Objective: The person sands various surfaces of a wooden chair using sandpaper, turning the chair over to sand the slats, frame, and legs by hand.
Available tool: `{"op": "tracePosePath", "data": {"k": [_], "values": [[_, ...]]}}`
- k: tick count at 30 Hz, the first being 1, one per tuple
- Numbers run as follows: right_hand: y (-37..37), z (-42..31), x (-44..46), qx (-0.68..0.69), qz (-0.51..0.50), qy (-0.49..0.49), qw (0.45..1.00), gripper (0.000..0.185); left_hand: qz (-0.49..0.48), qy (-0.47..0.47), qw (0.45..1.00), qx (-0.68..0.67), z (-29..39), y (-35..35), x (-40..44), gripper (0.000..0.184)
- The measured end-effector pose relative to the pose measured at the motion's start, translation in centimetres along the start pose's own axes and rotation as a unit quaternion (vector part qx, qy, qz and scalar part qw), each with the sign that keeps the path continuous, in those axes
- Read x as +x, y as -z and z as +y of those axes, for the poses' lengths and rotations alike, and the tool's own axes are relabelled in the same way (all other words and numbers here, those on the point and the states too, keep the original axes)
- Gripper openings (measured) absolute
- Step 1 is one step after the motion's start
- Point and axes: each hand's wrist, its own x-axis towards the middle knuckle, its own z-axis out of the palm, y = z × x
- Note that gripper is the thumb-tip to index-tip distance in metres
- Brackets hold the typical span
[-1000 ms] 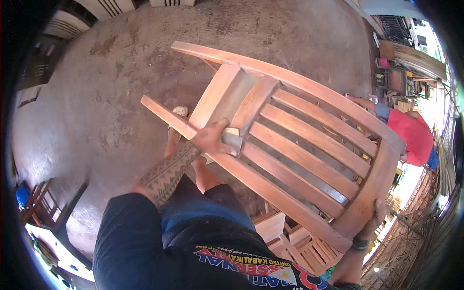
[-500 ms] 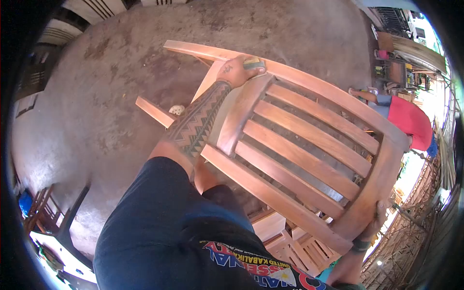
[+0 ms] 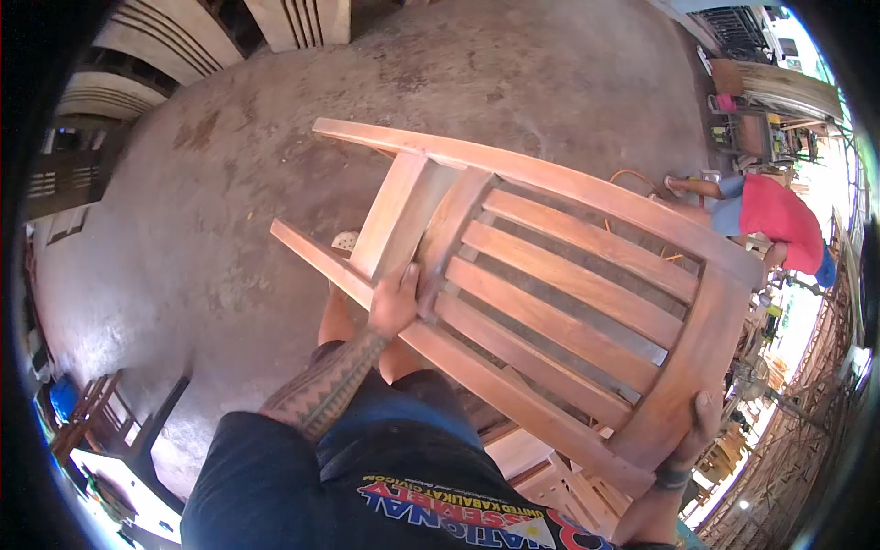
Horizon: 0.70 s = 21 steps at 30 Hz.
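Observation:
A reddish wooden chair point(image 3: 568, 275) with a slatted back lies tilted across the view, two of its legs pointing left. My left hand point(image 3: 395, 301), at the end of a tattooed forearm, presses against the near side rail where it meets the lower cross rail, fingers together. Whatever sits under its palm is hidden. Around the curved top rail at the chair's lower right end, my right hand point(image 3: 704, 429) is closed, with a dark band on its wrist.
A person in a red shirt point(image 3: 779, 220) bends over at the right. Pale slatted furniture point(image 3: 165, 41) stands at the upper left. More wooden pieces point(image 3: 559, 486) lie below the chair, and an orange cord point(image 3: 632, 174) runs behind it.
My left hand, which held a small block at the far rail, has come back to the near rail; the block no longer shows. My right hand keeps its grip on the chair.

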Motion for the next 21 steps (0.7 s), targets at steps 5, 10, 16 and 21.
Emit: {"op": "tracePosePath", "data": {"k": [5, 10, 16, 21], "values": [[-0.5, -0.6, -0.3, -0.032, 0.029, 0.003, 0.999, 0.058, 0.028, 0.032, 0.997, 0.067, 2.7, -1.5, 4.0, 0.047], [-1.3, -1.7, -0.7, -0.030, 0.054, -0.025, 0.998, 0.079, -0.070, -0.052, 0.992, 0.088, 10.0, -3.0, 16.1, 0.047], [-1.5, -2.7, -1.5, -0.036, 0.044, -0.021, 0.998, 0.071, -0.038, 0.019, 0.989, 0.140, 10.9, -2.9, 15.5, 0.043], [-1.5, -2.6, -0.9, -0.016, 0.004, 0.009, 1.000, 0.060, -0.039, 0.059, 0.992, 0.109, 5.9, 1.4, 4.3, 0.040]]}}
